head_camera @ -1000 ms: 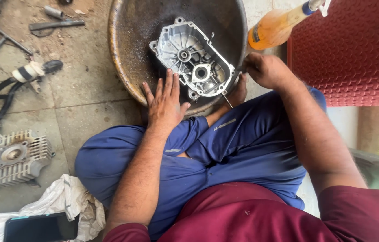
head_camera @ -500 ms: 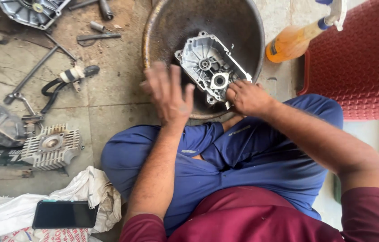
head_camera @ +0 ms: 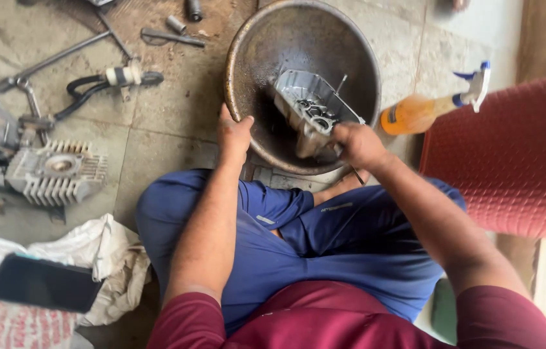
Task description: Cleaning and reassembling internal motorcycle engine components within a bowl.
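A grey cast-metal engine cover (head_camera: 312, 113), ribbed and bored on its inner face, is held tilted on edge inside a round, dark-stained metal basin (head_camera: 266, 58) set on the tiled floor.

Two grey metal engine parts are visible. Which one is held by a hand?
The engine cover tilted inside the round metal basin; the right hand grips its lower edge. The finned cylinder lies untouched on the floor, far left.

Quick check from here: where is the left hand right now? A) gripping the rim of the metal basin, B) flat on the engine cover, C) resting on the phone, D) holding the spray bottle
A: the left hand grips the near rim of the metal basin, while the right hand holds the engine cover tilted inside it.
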